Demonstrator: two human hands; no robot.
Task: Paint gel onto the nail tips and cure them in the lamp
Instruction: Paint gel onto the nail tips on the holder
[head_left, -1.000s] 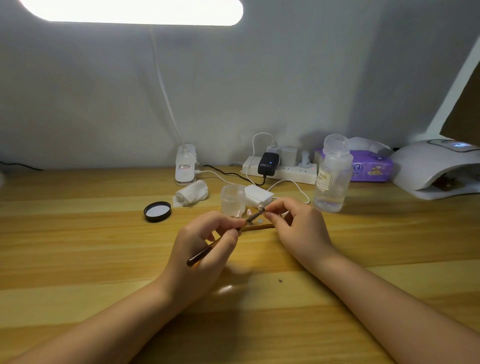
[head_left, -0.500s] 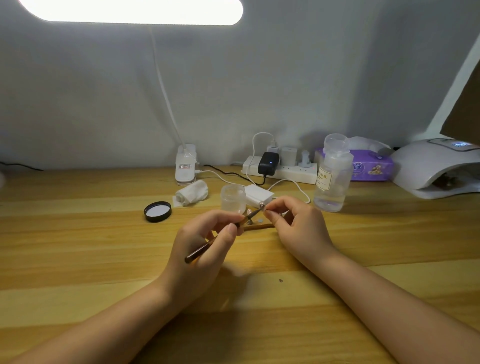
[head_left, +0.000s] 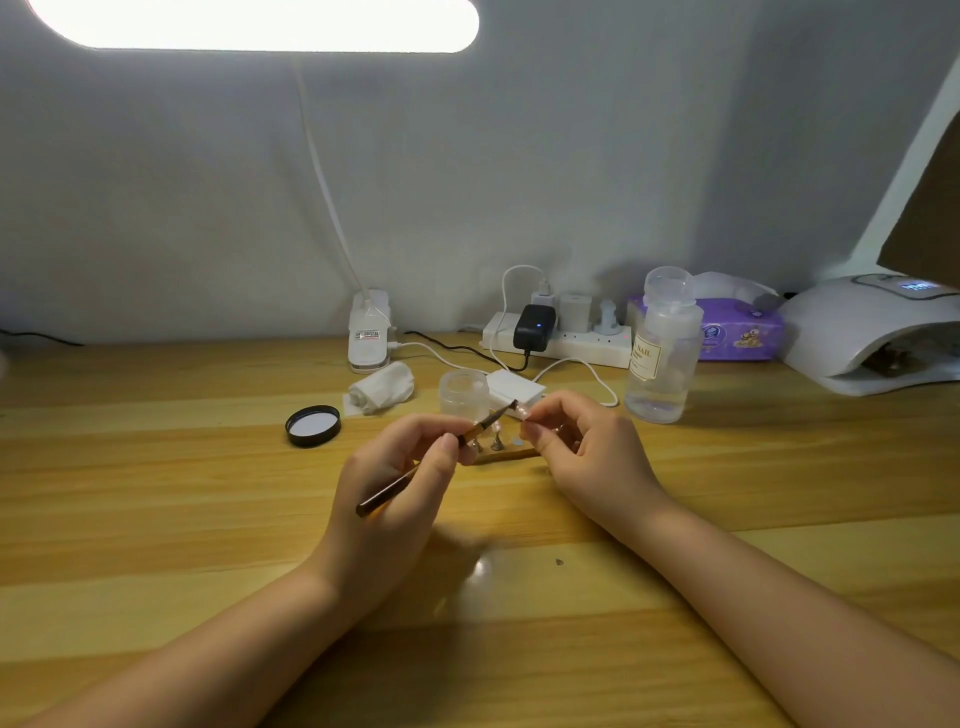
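My left hand (head_left: 395, 493) grips a thin brown brush (head_left: 431, 462) like a pen, its tip pointing up-right. My right hand (head_left: 587, 452) pinches a small clear nail tip (head_left: 521, 412) on its stand, and the brush tip touches it. Under both hands lies a wooden holder (head_left: 506, 456) with small metal stands (head_left: 497, 443). An open clear gel jar (head_left: 464, 394) sits just behind the brush. The white curing lamp (head_left: 872, 332) stands at the far right with its display lit.
A black jar lid (head_left: 313, 426) lies to the left, near a rolled white wipe (head_left: 382, 395). A clear pump bottle (head_left: 662, 348), a power strip (head_left: 561, 340) with plugs and cables, a purple tissue pack (head_left: 737, 332) and a desk lamp base (head_left: 369, 338) line the back of the wooden table (head_left: 156, 519).
The brush tip has shifted slightly along the nail tip, and my left hand has tilted a little. My right hand has stayed almost still.
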